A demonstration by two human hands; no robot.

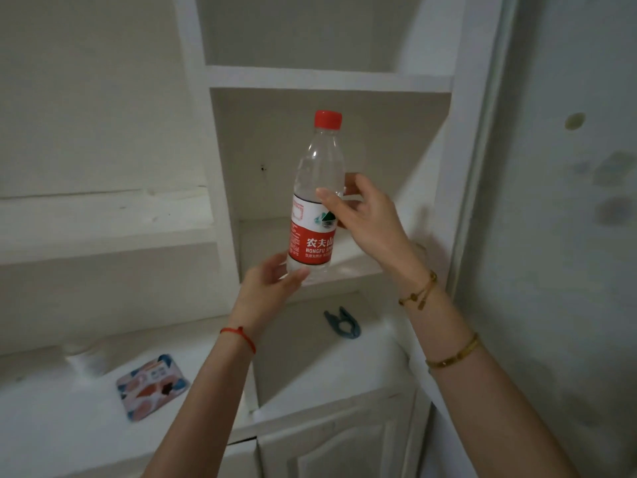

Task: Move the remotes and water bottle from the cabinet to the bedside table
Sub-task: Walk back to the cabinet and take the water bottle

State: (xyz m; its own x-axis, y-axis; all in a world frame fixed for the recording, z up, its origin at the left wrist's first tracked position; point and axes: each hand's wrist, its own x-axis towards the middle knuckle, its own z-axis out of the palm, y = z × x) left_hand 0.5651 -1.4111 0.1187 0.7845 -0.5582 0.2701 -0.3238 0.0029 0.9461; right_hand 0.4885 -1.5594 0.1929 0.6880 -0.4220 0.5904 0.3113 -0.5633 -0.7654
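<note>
Two hands hold the bottle (314, 205) upright at the cabinet shelf (348, 260): left hand (272, 288) grips its base, right hand (365, 215) its shoulder. Step: bottle removal. Next: carry it to the bedside table.

On the water bottle (315, 201) you hold, the red label (310, 241) reads "农夫山" and below it "NONGFU SP" (the rest curves out of sight); the smaller print is too blurred to read.
</note>
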